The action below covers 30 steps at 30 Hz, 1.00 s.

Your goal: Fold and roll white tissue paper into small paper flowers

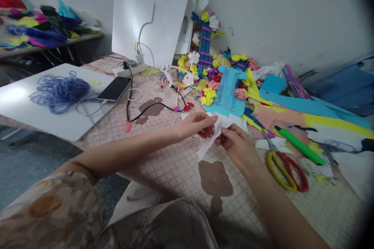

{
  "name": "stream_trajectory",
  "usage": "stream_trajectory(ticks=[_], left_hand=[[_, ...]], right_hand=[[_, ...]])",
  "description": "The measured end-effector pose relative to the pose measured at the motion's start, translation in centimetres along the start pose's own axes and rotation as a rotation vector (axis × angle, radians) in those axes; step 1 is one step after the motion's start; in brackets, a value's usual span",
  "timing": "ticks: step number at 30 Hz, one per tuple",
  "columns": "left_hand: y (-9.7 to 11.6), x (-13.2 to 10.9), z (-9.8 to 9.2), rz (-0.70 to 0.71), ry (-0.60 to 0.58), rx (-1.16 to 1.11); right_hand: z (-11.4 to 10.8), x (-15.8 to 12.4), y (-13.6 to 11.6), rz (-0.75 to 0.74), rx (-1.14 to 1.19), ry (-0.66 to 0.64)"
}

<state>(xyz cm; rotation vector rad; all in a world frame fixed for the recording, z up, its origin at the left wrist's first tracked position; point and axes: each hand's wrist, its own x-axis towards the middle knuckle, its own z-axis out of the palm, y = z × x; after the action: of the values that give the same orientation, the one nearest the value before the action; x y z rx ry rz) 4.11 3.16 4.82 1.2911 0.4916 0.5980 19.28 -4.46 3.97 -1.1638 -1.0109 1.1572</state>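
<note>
A strip of white paper [208,146] hangs between my two hands, its lower end pointing toward me. My left hand [198,124] pinches it near the top from the left, fingers closed. From the right, my right hand [236,142] grips the same paper between thumb and fingers. Just beyond them lies a light-blue ladder-like craft piece [226,93] with small knobs on its face and crumpled yellow paper flowers [209,96] beside it. More white paper sits under its near edge, partly covered by my hands.
Yellow-and-red scissors [286,169] and a green marker or cutter [300,146] lie right of my hand. A white glue gun [168,76] trails a black cord. Left are a phone [113,88] and purple yarn [62,90] on a white board [73,128]. Paper scraps crowd the right side.
</note>
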Motion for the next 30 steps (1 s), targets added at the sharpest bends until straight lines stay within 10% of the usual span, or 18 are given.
stream_trajectory(ticks=[5, 13, 22, 30], left_hand=[[-1.0, 0.1, -0.3, 0.126, 0.009, 0.280], [-1.9, 0.9, -0.5, -0.028, -0.004, 0.009], [-1.9, 0.6, -0.6, 0.277, 0.123, 0.390], [-1.6, 1.4, -1.3, 0.002, 0.019, 0.132]], right_hand=[[-0.5, 0.2, 0.7, 0.005, -0.040, 0.013], [-1.1, 0.7, 0.8, 0.105, 0.060, -0.052], [-0.8, 0.1, 1.4, -0.095, -0.302, -0.109], [-1.1, 0.5, 1.3, 0.019, -0.094, -0.052]])
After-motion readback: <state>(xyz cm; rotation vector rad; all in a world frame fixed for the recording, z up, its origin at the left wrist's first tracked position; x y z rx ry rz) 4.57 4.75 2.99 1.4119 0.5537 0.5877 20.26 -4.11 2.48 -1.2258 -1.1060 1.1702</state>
